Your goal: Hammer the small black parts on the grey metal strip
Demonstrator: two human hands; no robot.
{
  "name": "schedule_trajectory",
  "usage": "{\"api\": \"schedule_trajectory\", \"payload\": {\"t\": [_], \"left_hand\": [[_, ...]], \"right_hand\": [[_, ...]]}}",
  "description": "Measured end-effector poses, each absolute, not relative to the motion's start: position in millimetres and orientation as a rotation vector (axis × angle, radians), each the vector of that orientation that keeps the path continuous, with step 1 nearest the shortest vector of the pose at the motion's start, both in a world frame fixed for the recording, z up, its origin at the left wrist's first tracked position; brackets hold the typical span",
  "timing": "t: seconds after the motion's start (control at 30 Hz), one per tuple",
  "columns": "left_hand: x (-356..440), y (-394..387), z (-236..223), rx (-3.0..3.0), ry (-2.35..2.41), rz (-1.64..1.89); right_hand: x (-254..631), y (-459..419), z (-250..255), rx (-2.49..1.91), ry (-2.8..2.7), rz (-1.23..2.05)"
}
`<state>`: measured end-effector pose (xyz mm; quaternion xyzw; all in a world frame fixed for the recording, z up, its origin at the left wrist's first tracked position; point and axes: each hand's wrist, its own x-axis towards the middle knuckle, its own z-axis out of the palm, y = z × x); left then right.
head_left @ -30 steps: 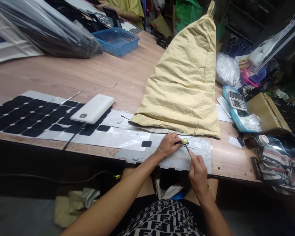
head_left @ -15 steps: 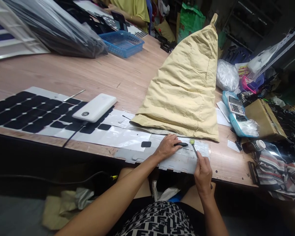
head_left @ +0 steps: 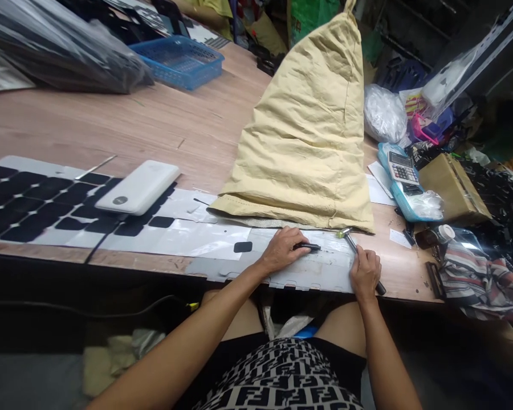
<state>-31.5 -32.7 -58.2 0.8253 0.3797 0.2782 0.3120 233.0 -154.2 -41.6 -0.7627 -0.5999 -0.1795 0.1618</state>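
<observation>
My right hand (head_left: 365,270) is wrapped round the handle of a small hammer (head_left: 350,242), whose metal head has a yellow-green face. The hammer head is near the hem of a beige cloth bag (head_left: 303,136). My left hand (head_left: 283,249) pinches a small black piece (head_left: 311,247) against a clear plastic sheet (head_left: 222,267) at the table's front edge; its exact kind is too small to tell. Left of that hand lies a single black rounded patch (head_left: 243,246) on white backing.
A white power bank (head_left: 139,188) sits on a sheet of black patches (head_left: 34,193) at left. Farther back are a blue basket (head_left: 183,60) and a plastic-wrapped bundle (head_left: 68,45). A calculator (head_left: 402,167), a brown bottle (head_left: 430,238) and a cardboard box (head_left: 455,188) stand at right.
My right hand and the hammer have moved right, away from the black piece. My left hand still holds that piece on the sheet. The whole view has shifted somewhat.
</observation>
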Motion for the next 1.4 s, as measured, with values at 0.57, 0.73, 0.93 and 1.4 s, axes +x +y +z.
{"api": "schedule_trajectory", "payload": {"t": [0.57,0.73,0.93,1.4], "left_hand": [[-52.3,-187.8,-100.8,2.055,1.179,0.089],[-53.2,-156.8,-44.9,1.969,0.81,0.161],[-42.5,-63.3,-6.1,2.155,1.271,0.576],[-13.0,24.3,-4.5,2.327,1.556,0.507]], "right_hand": [[227.9,-153.6,-37.2,-2.298,-1.708,-0.374],[228.1,-153.8,-38.9,-2.25,-1.711,-0.438],[227.7,-154.7,-39.7,-2.25,-1.703,-0.441],[227.5,-155.8,-40.7,-2.23,-1.708,-0.464]]}}
